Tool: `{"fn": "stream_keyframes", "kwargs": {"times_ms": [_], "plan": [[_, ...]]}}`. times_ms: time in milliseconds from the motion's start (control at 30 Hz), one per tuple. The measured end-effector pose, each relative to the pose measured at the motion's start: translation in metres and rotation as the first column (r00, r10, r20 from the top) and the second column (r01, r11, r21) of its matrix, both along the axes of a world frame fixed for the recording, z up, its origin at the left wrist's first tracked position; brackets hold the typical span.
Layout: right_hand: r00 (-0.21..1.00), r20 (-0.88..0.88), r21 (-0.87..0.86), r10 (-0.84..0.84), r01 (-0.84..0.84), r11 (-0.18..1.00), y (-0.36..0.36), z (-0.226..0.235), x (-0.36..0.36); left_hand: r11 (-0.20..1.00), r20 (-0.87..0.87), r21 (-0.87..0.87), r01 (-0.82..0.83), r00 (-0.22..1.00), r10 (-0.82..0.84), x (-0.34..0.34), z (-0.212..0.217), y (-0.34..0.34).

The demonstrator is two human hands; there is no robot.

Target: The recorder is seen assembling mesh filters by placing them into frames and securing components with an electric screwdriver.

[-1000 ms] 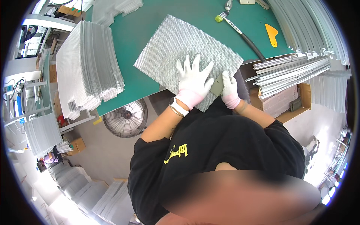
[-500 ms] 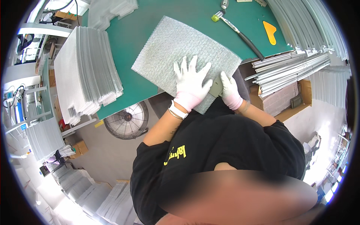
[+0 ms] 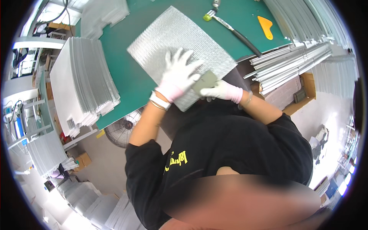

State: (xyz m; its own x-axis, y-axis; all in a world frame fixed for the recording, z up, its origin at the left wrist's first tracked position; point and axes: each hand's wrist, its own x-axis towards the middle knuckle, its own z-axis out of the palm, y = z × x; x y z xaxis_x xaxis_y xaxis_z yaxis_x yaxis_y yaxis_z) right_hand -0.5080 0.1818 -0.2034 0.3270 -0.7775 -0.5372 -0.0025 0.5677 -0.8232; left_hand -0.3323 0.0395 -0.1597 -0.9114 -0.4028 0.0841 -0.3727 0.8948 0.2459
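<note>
Mesh sheet (image 3: 180,42) lies under flat left hand (image 3: 178,76); right hand (image 3: 218,91) pinches grey block (image 3: 205,81).

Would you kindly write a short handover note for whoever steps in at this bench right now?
Left hand: gloved, spread flat on the silver mesh sheet, pressing it down.
Right hand: gloved, gripping a small grey block at the sheet's near edge.
The sheet lies on the green mat, its near corner overhanging the edge.
A stack of similar sheets stands to the left; a mallet and an orange scraper lie at the far side.
Done and left: cannot tell from this view.
</note>
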Motion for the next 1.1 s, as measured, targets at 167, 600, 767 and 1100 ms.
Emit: {"fn": "stream_keyframes", "kwargs": {"times_ms": [167, 600, 767, 1100], "plan": [[0.610, -0.783, -0.392, -0.121, -0.332, 0.858, 0.018, -0.019, -0.058, 0.969, -0.015, -0.241, -0.056, 0.998, 0.054, -0.004, 0.023, -0.022], [0.536, -0.797, -0.587, -0.279, -0.576, 0.569, 0.031, 0.047, -0.034, 0.244, -0.169, 0.966, 0.086, 0.923, 0.346, -0.003, -0.121, 0.127], [0.986, -0.165, -0.885, 0.007, -0.151, 0.440, 0.044, 0.068, 0.020, 0.304, -0.545, 0.839, 0.452, 0.696, 0.468, 0.002, -0.053, 0.107], [-0.168, 0.629, 0.157, -0.759, 0.984, -0.088, 0.121, 0.057, -0.166, 0.764, -0.752, 0.630, 0.137, 0.353, 0.556, 0.173, 0.074, 0.066]]}}
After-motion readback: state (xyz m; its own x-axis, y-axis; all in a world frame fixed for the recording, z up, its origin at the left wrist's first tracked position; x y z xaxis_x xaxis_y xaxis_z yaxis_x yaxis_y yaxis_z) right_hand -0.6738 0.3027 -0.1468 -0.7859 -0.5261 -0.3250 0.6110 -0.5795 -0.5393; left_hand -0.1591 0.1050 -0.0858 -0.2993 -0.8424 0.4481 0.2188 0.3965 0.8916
